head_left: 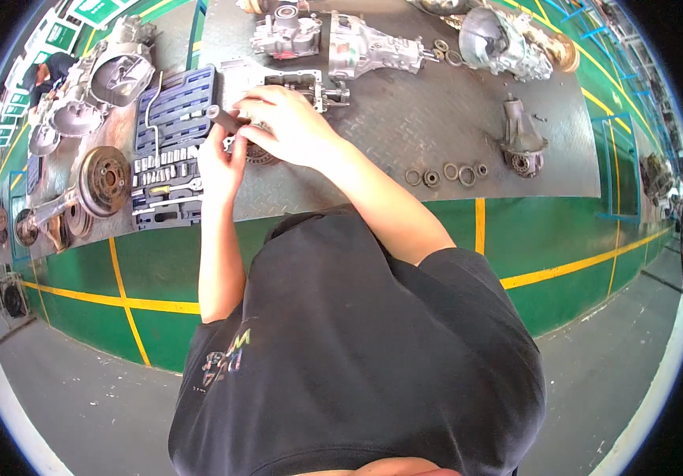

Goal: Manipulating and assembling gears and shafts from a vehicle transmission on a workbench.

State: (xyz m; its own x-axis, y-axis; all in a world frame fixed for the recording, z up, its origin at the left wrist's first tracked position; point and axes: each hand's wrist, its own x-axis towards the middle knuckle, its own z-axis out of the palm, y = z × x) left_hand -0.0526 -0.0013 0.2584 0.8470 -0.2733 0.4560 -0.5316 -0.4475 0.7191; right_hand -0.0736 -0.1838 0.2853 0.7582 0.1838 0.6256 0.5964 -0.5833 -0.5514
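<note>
A dark metal cylinder (pixel 221 117), like a short shaft or sleeve, tilts up to the left between my hands. My left hand (pixel 221 163) is closed on its lower side, thumb and fingers pinching it. My right hand (pixel 290 131) bends round its far end, with the thumb near my left fingertips; the palm side is hidden. Beneath my hands, partly covered, lies a round toothed gear part (pixel 259 154). Just beyond them is an opened silver gearbox housing (pixel 309 78) with shafts inside.
An open blue socket set case (pixel 175 107) lies to the left. Farther left stand a rusty brake drum (pixel 105 181) and bell housings (pixel 122 75). A transmission (pixel 369 47) and another gearbox (pixel 287 33) sit at the back. To the right are several bearing rings (pixel 451 171) and a differential-like casting (pixel 520 136).
</note>
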